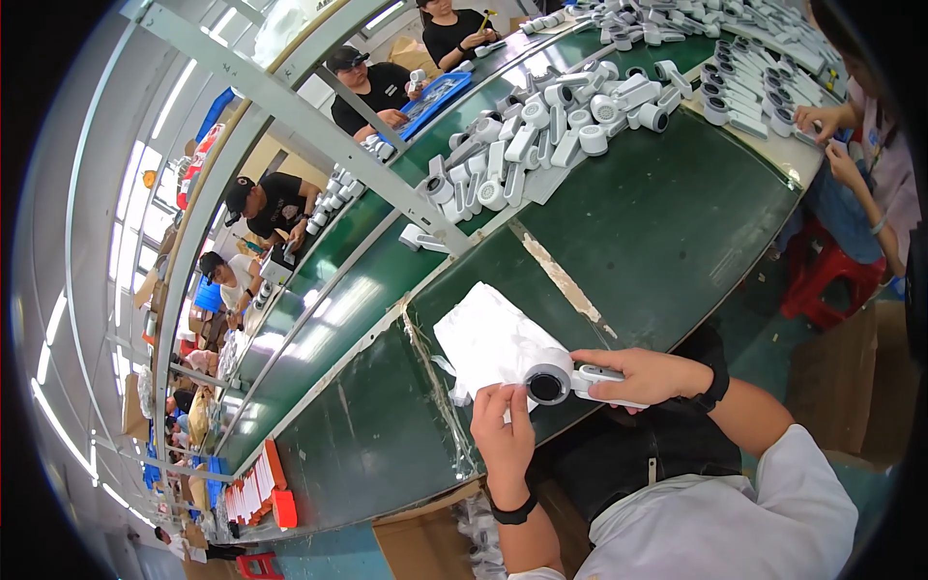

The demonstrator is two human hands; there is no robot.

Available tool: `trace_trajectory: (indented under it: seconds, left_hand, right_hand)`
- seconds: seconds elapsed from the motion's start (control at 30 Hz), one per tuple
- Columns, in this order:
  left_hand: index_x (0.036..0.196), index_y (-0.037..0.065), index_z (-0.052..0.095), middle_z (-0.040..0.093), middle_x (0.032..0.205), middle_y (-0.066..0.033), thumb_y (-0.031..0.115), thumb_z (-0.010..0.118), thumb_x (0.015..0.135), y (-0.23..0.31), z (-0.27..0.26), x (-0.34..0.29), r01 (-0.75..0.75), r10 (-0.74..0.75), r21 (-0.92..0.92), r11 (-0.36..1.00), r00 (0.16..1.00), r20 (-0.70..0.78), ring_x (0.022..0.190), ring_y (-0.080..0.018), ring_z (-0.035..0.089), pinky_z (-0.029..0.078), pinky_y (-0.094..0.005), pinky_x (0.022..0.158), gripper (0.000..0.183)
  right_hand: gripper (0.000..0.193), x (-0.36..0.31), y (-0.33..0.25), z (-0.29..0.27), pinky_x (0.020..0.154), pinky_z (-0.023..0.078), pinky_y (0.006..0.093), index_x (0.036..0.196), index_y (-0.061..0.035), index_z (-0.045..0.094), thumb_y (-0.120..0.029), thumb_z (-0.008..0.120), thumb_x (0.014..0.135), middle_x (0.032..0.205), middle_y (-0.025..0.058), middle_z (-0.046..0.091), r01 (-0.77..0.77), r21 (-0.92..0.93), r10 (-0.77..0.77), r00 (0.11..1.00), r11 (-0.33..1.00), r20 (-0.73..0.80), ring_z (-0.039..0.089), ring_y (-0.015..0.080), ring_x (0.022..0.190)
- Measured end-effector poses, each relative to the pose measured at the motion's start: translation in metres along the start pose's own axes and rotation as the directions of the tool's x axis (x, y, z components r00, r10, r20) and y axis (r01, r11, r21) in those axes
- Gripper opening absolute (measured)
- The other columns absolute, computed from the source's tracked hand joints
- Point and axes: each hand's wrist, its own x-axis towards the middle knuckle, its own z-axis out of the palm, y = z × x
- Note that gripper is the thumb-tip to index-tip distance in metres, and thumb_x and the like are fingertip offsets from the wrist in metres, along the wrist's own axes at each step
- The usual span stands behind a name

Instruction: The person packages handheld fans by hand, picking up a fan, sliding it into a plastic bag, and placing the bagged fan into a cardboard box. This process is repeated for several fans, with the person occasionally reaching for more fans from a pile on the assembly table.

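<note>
My right hand (643, 377) is closed around the handle of a white handheld fan (548, 383). The fan's round grey head, with a dark ring at its end, points to the left. Below and left of that head, my left hand (505, 425) has its fingers bent together at the near edge of a white bag (488, 338), close against the fan head. The bag lies on top of a loose pile of thin white bags on the green table (667, 261). Part of the fan's head overlaps the pile, and my left fingertips partly hide the bag's edge.
A large heap of similar fans (541, 126) covers the far table. A metal frame post (319, 121) slants across the left. An orange-red bin (261, 488) stands at the lower left, an open carton (425, 541) below the table. Co-workers sit along the line; one (875, 164) is at right.
</note>
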Motion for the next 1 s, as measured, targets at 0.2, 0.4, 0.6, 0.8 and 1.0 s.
trace_trajectory:
  seconds: [0.2,0.4,0.6,0.8,1.0]
  left_hand:
    - [0.089,-0.001,0.063,0.056,0.087,-0.0120,0.006,0.067,0.086,0.007,0.007,-0.010,-0.222,0.213,0.155,0.963,0.974,0.073,0.075,-0.0263,0.056,0.045,-0.0321,0.065,0.008]
    - [0.090,0.000,0.062,0.054,0.089,-0.0126,0.003,0.069,0.083,0.009,0.010,-0.021,-0.182,0.168,0.137,0.974,0.979,0.112,0.080,-0.0273,0.056,0.045,-0.0331,0.069,0.010]
    - [0.087,0.003,0.062,0.056,0.089,-0.0118,0.007,0.076,0.076,0.014,0.016,-0.026,-0.134,0.121,0.057,0.989,0.974,0.193,0.084,-0.0304,0.055,0.045,-0.0370,0.072,0.018]
    - [0.085,0.002,0.060,0.054,0.087,-0.0097,0.000,0.076,0.074,0.026,0.010,-0.030,-0.027,0.047,-0.097,0.995,0.975,0.216,0.078,-0.0238,0.056,0.045,-0.0300,0.069,0.019]
    - [0.084,0.001,0.061,0.053,0.085,-0.0072,-0.002,0.077,0.074,0.034,0.003,-0.033,-0.037,0.112,-0.178,0.983,0.895,0.431,0.072,-0.0187,0.054,0.044,-0.0267,0.066,0.019]
  right_hand:
    - [0.061,0.002,0.007,0.010,0.052,0.048,0.0270,0.147,-0.0105,0.031,-0.028,0.056,0.095,0.076,0.0051,0.059,0.054,0.169,-0.044,0.997,0.984,-0.059,0.057,0.0123,0.056]
    - [0.059,0.007,0.009,0.017,0.046,0.048,0.0264,0.146,-0.0102,0.030,-0.027,0.057,0.096,0.076,0.0074,0.060,0.066,0.435,-0.038,0.997,0.898,-0.071,0.059,0.0133,0.054]
    - [0.064,0.012,0.011,0.033,0.045,0.048,0.0270,0.148,-0.0096,0.024,-0.027,0.057,0.096,0.078,0.0086,0.062,0.107,0.567,-0.037,0.990,0.817,-0.133,0.059,0.0145,0.053]
    - [0.071,0.020,0.014,0.040,0.060,0.052,0.0274,0.153,-0.0078,0.011,-0.015,0.055,0.097,0.099,0.0117,0.063,0.233,0.525,-0.117,0.962,0.818,-0.245,0.063,0.0130,0.069]
    - [0.072,0.035,0.026,0.046,0.075,0.050,0.0248,0.154,-0.0080,0.012,-0.012,0.056,0.097,0.117,0.0109,0.059,0.474,0.306,-0.296,0.826,0.826,-0.480,0.059,0.0089,0.090]
